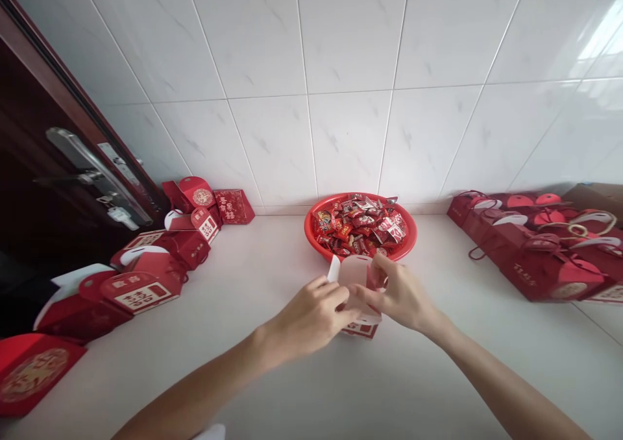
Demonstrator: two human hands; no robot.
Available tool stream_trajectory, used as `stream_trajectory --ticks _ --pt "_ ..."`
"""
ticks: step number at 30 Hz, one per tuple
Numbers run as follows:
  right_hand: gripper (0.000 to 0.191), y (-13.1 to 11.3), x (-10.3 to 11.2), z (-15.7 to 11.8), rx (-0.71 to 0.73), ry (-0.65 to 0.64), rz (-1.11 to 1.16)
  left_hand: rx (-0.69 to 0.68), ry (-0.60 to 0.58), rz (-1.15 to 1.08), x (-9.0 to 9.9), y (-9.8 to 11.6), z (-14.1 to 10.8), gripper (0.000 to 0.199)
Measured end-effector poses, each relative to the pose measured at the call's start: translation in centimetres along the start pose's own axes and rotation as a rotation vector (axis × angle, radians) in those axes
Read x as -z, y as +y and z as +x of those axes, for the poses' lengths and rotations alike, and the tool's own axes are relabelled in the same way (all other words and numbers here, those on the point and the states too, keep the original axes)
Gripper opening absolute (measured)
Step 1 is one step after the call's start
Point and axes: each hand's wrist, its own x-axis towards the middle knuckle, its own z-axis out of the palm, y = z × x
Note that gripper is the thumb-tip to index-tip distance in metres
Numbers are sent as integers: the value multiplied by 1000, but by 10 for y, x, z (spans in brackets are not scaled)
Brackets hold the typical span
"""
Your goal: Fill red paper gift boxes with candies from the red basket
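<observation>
A small red-and-white paper gift box [364,329] stands on the white counter in front of me, its top flaps raised and its pale inside showing. My left hand [318,307] is at the box's left side, fingers bent around its edge. On the right side, my right hand [402,292] pinches a flap between thumb and fingers. Part of the box is hidden behind both hands. Just beyond it sits a red plastic basin [413,235] filled with wrapped candies [363,219].
Several red gift boxes [141,291] stand along the left, some with open flaps. More red boxes with cord handles [535,252] are grouped at the right, near brown cardboard [596,196]. A dark door [29,115] with a metal handle borders the left; a tiled wall [350,135] rises behind.
</observation>
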Motion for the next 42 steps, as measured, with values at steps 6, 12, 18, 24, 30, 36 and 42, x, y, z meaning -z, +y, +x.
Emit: stream_trajectory --ticks 6,12,18,24,30,36,42 --pt "27 15 0 -5 -47 -150 -98 113 -82 -150 -16 17 -7 20" --pt "30 35 22 -7 -101 -244 385 372 -162 -568 5 3 -4 34" --pt "33 56 22 -14 -299 -462 732 622 -203 -529 -2 -7 -7 44" --pt "35 60 8 -19 -339 -554 826 657 -328 -411 0 3 -14 74" --pt "36 61 1 -11 -372 -532 851 685 -353 -253 -12 8 -12 55" --pt "39 68 4 -5 -377 -476 837 677 -149 -185 -33 3 -11 35" --pt "42 66 19 1 -206 -482 693 675 -13 -355 -33 -5 -11 31"
